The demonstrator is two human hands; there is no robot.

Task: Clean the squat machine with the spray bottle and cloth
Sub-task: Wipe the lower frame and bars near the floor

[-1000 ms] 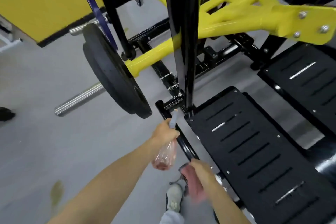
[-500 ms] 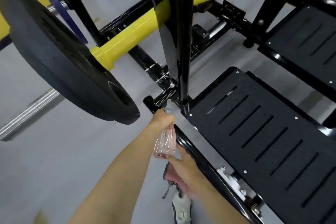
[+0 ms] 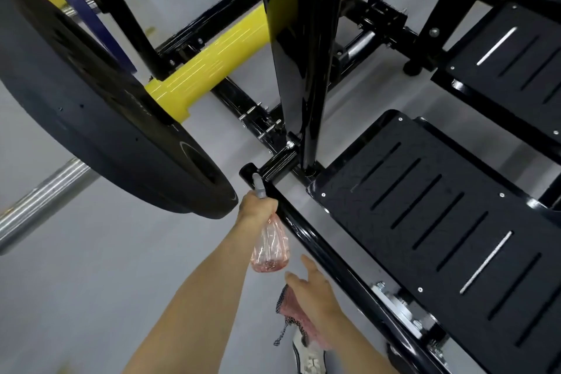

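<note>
While the left hand curls round the neck of the bottle, the nozzle points just beyond its knuckles at the end of the black rail. Just behind the bottle's base, the right hand holds the cloth under its palm, forefinger and thumb outstretched, beside the rail.

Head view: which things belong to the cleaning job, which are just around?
Job: translucent pink plastic spray bottle, gripped by left hand; pink mesh-edged cloth, held under right hand; glossy black steel frame rail of squat machine.
Just around: round black rubber weight plate; chrome bar; white shoe.
</note>
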